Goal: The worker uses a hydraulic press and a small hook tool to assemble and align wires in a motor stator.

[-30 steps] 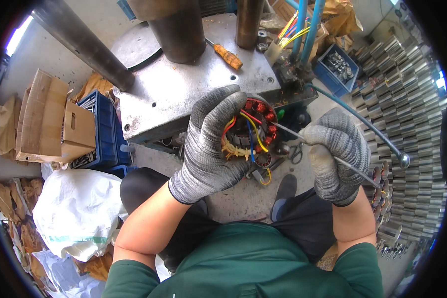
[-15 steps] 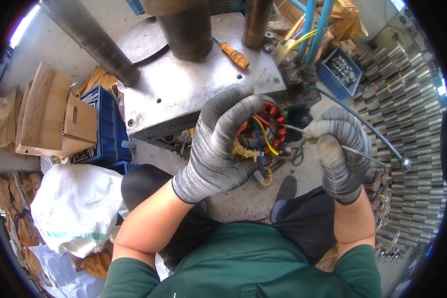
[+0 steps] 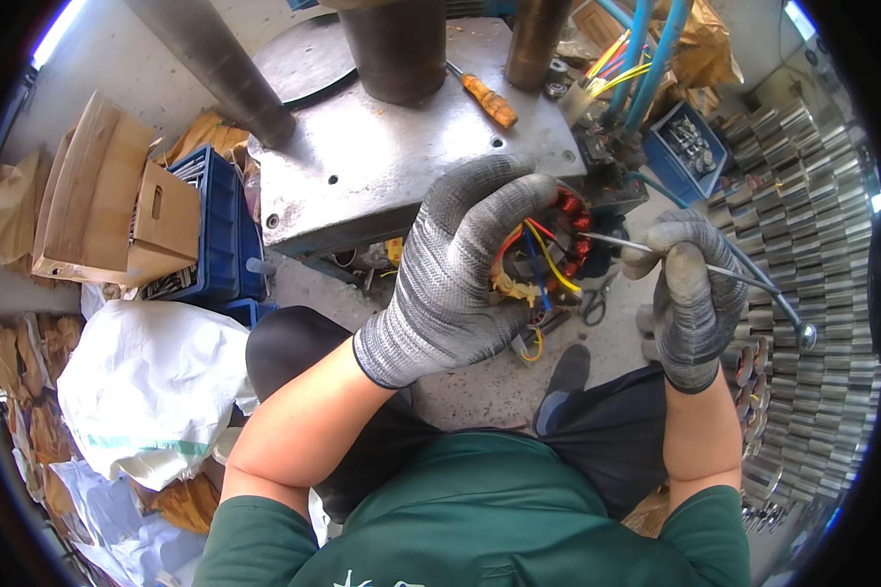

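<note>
A motor stator [image 3: 578, 233] with red copper windings and red, yellow and blue lead wires is gripped by my gloved left hand [image 3: 472, 269], whose fingers wrap its far left side. My right hand [image 3: 693, 293], also in a grey knit glove, pinches a thin metal rod [image 3: 612, 240]. The rod's tip reaches the right side of the windings, and its other end runs out past my fingers to the right. Whether the tip goes between the windings is too small to tell. My left palm hides part of the stator.
Ahead stands a metal press table [image 3: 362, 166] with thick columns and a wooden-handled tool [image 3: 489, 101]. Stacked metal cores [image 3: 803, 225] line the right. A blue bin of metal parts [image 3: 688, 152], scissors [image 3: 595, 301], cardboard boxes [image 3: 93, 196] and a white sack [image 3: 147, 391] surround me.
The view has shifted slightly, so the table and boxes sit elsewhere in the picture. Both hands keep their grips, and the rod's tip stays by the windings.
</note>
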The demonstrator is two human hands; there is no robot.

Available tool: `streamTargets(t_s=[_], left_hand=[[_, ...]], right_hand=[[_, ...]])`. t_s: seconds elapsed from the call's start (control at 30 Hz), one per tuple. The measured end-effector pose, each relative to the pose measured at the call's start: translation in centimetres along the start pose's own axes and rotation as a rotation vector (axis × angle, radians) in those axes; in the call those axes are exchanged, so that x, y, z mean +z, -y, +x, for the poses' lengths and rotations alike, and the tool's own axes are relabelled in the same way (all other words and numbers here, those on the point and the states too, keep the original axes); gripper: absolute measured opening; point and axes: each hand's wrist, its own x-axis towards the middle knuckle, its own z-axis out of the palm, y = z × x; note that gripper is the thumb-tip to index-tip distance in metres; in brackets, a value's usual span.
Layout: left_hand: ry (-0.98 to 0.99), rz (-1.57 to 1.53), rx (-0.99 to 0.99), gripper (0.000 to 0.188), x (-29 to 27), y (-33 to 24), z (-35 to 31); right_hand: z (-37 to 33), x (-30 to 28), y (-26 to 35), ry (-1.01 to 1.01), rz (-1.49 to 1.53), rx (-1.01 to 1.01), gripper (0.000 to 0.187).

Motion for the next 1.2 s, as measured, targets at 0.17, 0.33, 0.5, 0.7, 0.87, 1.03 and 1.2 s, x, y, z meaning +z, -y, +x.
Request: streamTargets(t_s=[0.17, 0.33, 0.5, 0.7, 0.87, 1.03, 1.2], left_hand=[[-0.068, -0.061, -0.005, 0.092, 0.0, 0.0, 0.0], [-0.074, -0.016, -0.002, 0.091, -0.2, -0.4, 0.1], [-0.054, 0.028, 0.043, 0.09, -0.2, -0.1, 0.0], [-0.048, -0.022, 0.038, 0.091, -0.2, -0.2, -0.1], [-0.039, 0.006, 0.056, 0.092, -0.1, -0.3, 0.0], [-0.05, 0.038, 0.105, 0.091, 0.1, -0.7, 0.9], [-0.083, 0.054, 0.126, 0.089, 0.6, -0.3, 0.7]], right_hand=[[0.0, 0.2, -0.9, -0.068, 0.196, 0.011, 0.032], [-0.2, 0.5, -0.5, -0.092, 0.152, 0.022, 0.034], [-0.5, 0.2, 0.3, 0.006, -0.111, -0.214, 0.022], [-0.4, -0.5, 1.0, 0.106, -0.449, -0.336, 0.015], [-0.3, -0.2, 1.1, 0.096, -0.384, -0.285, 0.022], [-0.3, 0.0, 2.2, 0.145, -0.549, -0.265, 0.009], [-0.5, 0.4, 2.3, 0.142, -0.588, -0.25, 0.009]])
